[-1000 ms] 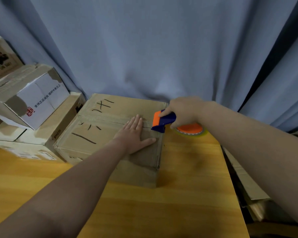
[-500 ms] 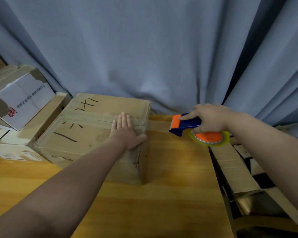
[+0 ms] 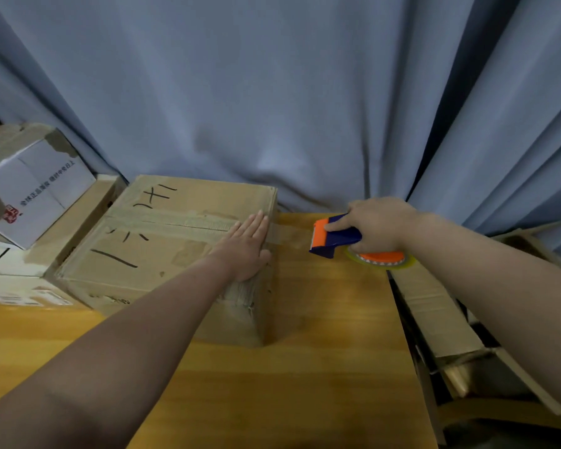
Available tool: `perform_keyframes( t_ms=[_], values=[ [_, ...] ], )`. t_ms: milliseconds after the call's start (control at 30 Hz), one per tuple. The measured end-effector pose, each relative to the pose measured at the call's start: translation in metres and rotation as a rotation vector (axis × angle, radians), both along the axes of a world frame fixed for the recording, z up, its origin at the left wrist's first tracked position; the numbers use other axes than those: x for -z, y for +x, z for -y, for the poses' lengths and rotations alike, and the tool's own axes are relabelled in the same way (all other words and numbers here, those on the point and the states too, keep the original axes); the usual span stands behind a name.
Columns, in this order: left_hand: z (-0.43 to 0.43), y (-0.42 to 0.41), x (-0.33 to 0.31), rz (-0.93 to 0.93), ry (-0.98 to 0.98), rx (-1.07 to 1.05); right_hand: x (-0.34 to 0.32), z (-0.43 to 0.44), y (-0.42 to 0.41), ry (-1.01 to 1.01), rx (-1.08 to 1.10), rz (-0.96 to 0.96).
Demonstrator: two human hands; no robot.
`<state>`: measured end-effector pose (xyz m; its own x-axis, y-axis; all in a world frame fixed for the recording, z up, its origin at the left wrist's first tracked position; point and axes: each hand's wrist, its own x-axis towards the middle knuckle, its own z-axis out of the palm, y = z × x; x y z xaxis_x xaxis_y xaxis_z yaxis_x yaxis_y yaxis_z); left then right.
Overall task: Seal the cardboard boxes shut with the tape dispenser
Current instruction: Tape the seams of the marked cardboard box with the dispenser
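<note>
1. The box (image 3: 149,241) sat on the worktop (image 3: 321,367), my left grip (image 3: 245,249) flat on its right top edge, fingers straight.
2. My right grip (image 3: 376,225) was curled round the tape dispenser (image 3: 336,236) just off the box, tape (image 3: 289,233) stretched between.
3. Seam looked taped. Cutting was left, maybe the other boxes (image 3: 36,189) too.

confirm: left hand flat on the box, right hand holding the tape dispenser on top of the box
Not quite: the head view shows the right hand holding the tape dispenser beside the box, over the table. The left hand is flat on the box.
</note>
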<state>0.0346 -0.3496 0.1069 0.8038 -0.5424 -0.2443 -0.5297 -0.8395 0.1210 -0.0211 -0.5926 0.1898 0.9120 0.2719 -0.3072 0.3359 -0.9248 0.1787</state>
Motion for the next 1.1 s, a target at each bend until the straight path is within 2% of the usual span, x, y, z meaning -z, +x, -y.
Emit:
perform_keyframes(
  t_ms=[133,267,567,867,933,1033,1067,1100],
  values=[
    [0.005,0.000,0.002,0.004,-0.055,-0.057,0.003,-0.035,0.015,-0.100,-0.002,-0.067],
    [0.014,-0.003,0.011,0.083,-0.086,-0.145,0.007,-0.054,0.032,-0.176,0.067,-0.101],
    [0.021,-0.004,0.013,0.113,-0.109,-0.207,0.000,-0.032,0.021,-0.013,0.042,-0.162],
    [0.019,-0.001,0.012,0.082,-0.080,-0.164,0.041,-0.063,0.032,0.076,0.214,-0.217],
    [0.019,0.000,0.011,0.085,-0.074,-0.152,0.042,-0.069,0.032,0.029,0.235,-0.227],
    [0.020,0.000,0.009,0.074,-0.069,-0.149,0.070,-0.046,0.013,-0.145,0.261,-0.296],
    [0.020,0.000,0.010,0.078,-0.063,-0.146,0.087,-0.030,0.006,-0.085,0.311,-0.302],
    [0.021,0.000,0.010,0.081,-0.060,-0.142,0.101,-0.014,-0.001,0.074,0.390,-0.284]
  ],
)
